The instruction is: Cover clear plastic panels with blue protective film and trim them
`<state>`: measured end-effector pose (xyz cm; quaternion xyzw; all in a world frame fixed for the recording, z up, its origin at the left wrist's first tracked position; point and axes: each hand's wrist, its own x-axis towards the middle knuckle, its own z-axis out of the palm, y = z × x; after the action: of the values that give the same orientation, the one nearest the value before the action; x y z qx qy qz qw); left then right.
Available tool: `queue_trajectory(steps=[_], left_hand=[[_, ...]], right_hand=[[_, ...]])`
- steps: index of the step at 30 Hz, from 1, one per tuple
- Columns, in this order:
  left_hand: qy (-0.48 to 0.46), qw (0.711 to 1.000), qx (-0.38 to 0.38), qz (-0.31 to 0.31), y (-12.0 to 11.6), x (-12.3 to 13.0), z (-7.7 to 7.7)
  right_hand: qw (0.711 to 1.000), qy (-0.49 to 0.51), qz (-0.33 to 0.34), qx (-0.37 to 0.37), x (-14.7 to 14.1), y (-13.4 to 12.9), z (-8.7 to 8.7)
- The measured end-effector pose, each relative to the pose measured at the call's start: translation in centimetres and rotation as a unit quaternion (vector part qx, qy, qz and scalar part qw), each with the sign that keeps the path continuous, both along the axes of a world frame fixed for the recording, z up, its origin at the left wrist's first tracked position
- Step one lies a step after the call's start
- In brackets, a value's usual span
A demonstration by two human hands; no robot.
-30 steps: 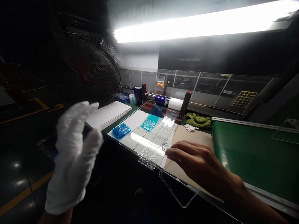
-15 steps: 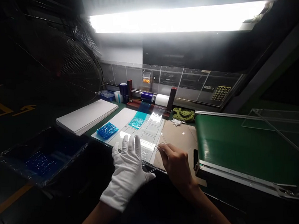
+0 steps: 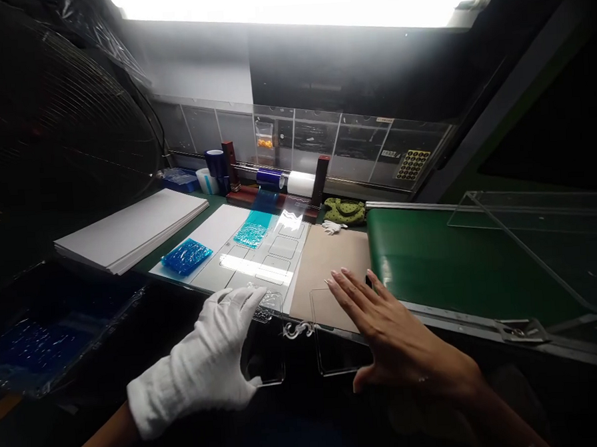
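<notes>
My left hand (image 3: 212, 351), in a white glove, grips the left side of a clear, thin-edged plastic piece (image 3: 299, 329), thumb below and fingers above. My bare right hand (image 3: 384, 326) holds the right side of the same piece, its fingers spread across the top edge and its thumb at the bottom. The piece has two rounded rectangular panels with a curly link between them, and is held at the table's front edge. Behind it lies a sheet with outlined rectangles (image 3: 235, 257), partly under a teal film strip (image 3: 253, 229). A blue film stack (image 3: 187, 257) rests on the sheet's left.
White sheets (image 3: 133, 225) are stacked at the left, above a bin lined with plastic (image 3: 59, 343). Film rolls (image 3: 301, 183) sit on a stand behind. Brown board (image 3: 325, 262) and a green conveyor belt (image 3: 455, 262) lie to the right.
The view has shifted, so the scene sits further left and higher. My hands have moved apart, and the clear piece is now stretched between them. My right hand has changed from a pinch to spread fingers.
</notes>
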<state>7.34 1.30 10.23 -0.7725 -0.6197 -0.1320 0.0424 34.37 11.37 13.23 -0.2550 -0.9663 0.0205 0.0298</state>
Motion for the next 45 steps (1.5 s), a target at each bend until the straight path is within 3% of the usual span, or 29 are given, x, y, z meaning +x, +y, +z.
queue_trajectory(steps=[6, 11, 14, 17, 20, 22, 25, 27, 30, 33, 37, 39, 42, 45], left_hand=[[-0.140, 0.985, -0.086, -0.044, -0.7, -1.3, -0.3], [-0.372, 0.922, -0.069, -0.076, -0.9, 1.7, -3.6], [-0.418, 0.904, -0.042, -0.080, -0.6, 2.6, -4.8], [-0.324, 0.936, -0.106, -0.093, 0.1, 1.4, -3.2], [-0.109, 0.979, -0.160, -0.061, 1.0, 0.7, -0.3], [0.029, 0.987, -0.148, -0.050, 1.8, 1.7, 1.0], [0.166, 0.979, -0.104, -0.057, 2.8, 4.0, 1.1], [0.172, 0.978, -0.099, -0.062, 3.2, 4.7, 0.5], [0.029, 0.983, -0.154, -0.095, 3.0, 3.4, -0.5], [-0.138, 0.952, -0.231, -0.148, 1.9, 1.4, -1.1], [-0.172, 0.910, -0.313, -0.211, 0.8, 1.2, -1.7], [-0.138, 0.935, -0.280, -0.165, 1.0, 2.4, -2.5], [-0.066, 0.986, -0.154, 0.024, 1.9, 4.9, -4.5], [-0.061, 0.979, -0.104, 0.165, 2.6, 6.3, -7.1]], right_hand=[[0.992, -0.001, -0.031, -0.126, 0.7, -0.8, -0.6], [0.958, 0.069, -0.063, -0.271, 0.4, -1.6, -3.5], [0.946, 0.104, -0.081, -0.295, 1.3, -1.8, -4.5], [0.962, 0.102, -0.099, -0.231, 2.5, -1.9, -3.1], [0.989, 0.062, -0.067, -0.119, 2.3, -2.2, -0.7], [0.997, 0.035, -0.043, -0.051, 1.1, -2.6, 0.4], [1.000, 0.014, -0.025, 0.000, -0.4, -2.9, 0.7], [0.999, 0.016, -0.034, -0.008, -0.1, -2.9, 0.0], [0.991, 0.046, -0.078, -0.100, 2.3, -2.8, -1.8], [0.957, 0.083, -0.104, -0.259, 5.1, -3.2, -4.2], [0.884, 0.145, -0.107, -0.431, 6.7, -4.4, -6.9], [0.859, 0.168, -0.150, -0.460, 6.6, -5.2, -8.1], [0.821, 0.210, -0.273, -0.456, 6.3, -6.9, -11.0], [0.744, 0.305, -0.362, -0.472, 7.7, -9.1, -15.2]])
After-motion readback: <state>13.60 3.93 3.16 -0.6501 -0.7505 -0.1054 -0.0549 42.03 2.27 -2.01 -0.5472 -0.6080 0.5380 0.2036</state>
